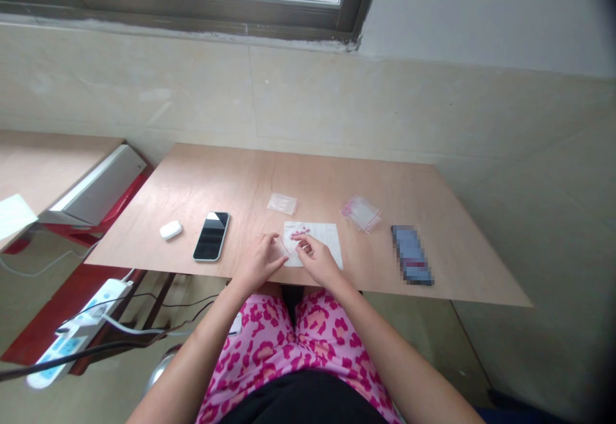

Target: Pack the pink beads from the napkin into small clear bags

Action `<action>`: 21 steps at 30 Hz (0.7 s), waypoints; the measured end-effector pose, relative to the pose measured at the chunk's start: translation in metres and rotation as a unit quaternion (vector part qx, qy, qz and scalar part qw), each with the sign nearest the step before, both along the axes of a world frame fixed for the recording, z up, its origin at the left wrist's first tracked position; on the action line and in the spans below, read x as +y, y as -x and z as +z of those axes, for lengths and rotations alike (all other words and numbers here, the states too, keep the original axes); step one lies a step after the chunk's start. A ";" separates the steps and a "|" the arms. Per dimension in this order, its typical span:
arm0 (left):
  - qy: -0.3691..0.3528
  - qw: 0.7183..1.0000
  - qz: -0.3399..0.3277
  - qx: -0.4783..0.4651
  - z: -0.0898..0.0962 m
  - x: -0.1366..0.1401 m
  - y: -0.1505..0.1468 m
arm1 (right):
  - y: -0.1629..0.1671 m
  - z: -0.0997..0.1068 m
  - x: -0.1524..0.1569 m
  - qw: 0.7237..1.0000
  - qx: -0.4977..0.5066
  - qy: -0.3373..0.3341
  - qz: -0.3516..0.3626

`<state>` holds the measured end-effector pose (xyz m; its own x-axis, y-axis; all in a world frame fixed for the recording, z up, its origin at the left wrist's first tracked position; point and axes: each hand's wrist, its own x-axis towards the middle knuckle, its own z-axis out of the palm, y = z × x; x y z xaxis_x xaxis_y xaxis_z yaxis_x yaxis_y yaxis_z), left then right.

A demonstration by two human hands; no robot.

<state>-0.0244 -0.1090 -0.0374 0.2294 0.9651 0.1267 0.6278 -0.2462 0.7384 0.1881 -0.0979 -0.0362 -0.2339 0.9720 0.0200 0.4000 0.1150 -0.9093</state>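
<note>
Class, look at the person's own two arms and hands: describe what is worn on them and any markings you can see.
Both forearms are bare, with no sleeves in view. The left hand and right hand wear no gloves; no watch, bracelet or ring can be made out. No markings are visible at this size.

Bare forearms, no sleeves; pink trousers (289, 340) with a darker pink blotch print, black top (308, 398).
</note>
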 end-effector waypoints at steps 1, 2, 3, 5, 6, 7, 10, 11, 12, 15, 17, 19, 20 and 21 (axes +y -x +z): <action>0.001 1.000 0.001 0.000 0.001 0.000 0.000 | -0.002 0.001 0.001 0.998 -0.054 -0.037 -0.011; 0.001 1.000 0.003 -0.001 0.001 -0.001 0.000 | -0.003 0.002 0.001 0.992 -0.107 -0.068 -0.015; 0.001 1.000 0.003 -0.001 0.002 -0.001 0.000 | -0.004 0.003 0.001 0.984 -0.155 -0.089 -0.012; 0.000 1.000 0.002 -0.002 0.002 -0.001 -0.001 | -0.004 0.004 -0.001 0.966 -0.234 -0.107 0.007; 0.000 1.000 -0.001 -0.001 0.002 -0.001 -0.001 | -0.002 0.005 -0.002 0.958 -0.265 -0.108 0.019; 0.000 1.000 -0.003 0.001 0.001 0.000 -0.001 | -0.001 0.005 -0.002 0.950 -0.292 -0.107 0.031; 0.000 1.000 -0.007 0.006 0.000 0.000 -0.001 | 0.001 0.003 -0.002 0.936 -0.333 -0.105 0.052; -0.001 1.000 -0.006 0.006 0.000 0.000 -0.001 | 0.000 0.003 -0.002 0.937 -0.329 -0.105 0.053; -0.001 1.000 -0.005 0.007 0.000 -0.001 -0.001 | -0.002 0.002 -0.001 0.942 -0.316 -0.104 0.051; 0.000 1.000 -0.006 0.010 0.001 -0.001 -0.002 | -0.008 0.000 0.002 0.959 -0.262 -0.104 0.030; 0.003 1.000 -0.006 0.014 0.003 -0.002 -0.002 | -0.011 -0.001 0.003 0.964 -0.243 -0.106 0.022; 0.005 1.000 -0.009 0.015 0.003 -0.002 -0.002 | -0.012 -0.002 0.004 0.963 -0.244 -0.106 0.029; 0.006 1.000 -0.011 0.015 0.004 -0.002 -0.002 | -0.012 -0.002 0.005 0.962 -0.249 -0.105 0.034; 0.006 1.000 -0.012 0.014 0.003 -0.001 -0.002 | -0.012 -0.002 0.005 0.961 -0.253 -0.103 0.039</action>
